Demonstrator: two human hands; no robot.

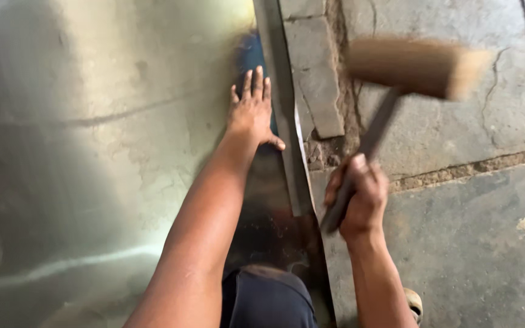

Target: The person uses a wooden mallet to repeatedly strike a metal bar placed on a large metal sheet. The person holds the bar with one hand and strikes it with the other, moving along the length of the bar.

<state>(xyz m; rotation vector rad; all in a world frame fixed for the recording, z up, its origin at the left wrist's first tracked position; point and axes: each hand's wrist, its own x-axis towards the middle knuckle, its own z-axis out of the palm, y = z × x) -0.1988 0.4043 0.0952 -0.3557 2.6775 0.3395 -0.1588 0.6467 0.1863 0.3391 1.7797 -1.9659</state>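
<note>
The left hand (252, 112) lay flat, fingers spread, pressed on the large shiny grey sheet of metal (92, 152) near its folded right edge (287, 121). The right hand (360, 197) was closed around the dark handle of a blurred, wooden-headed mallet (414, 67), raised over the cracked concrete floor (457, 231) to the right.

Left arm stretched forward and bare, left hand (252, 110) flat, palm down, fingers together, thumb out to the side, right forearm raised, right hand (360, 195) in a closed grip, knuckles up, slightly blurred
</note>
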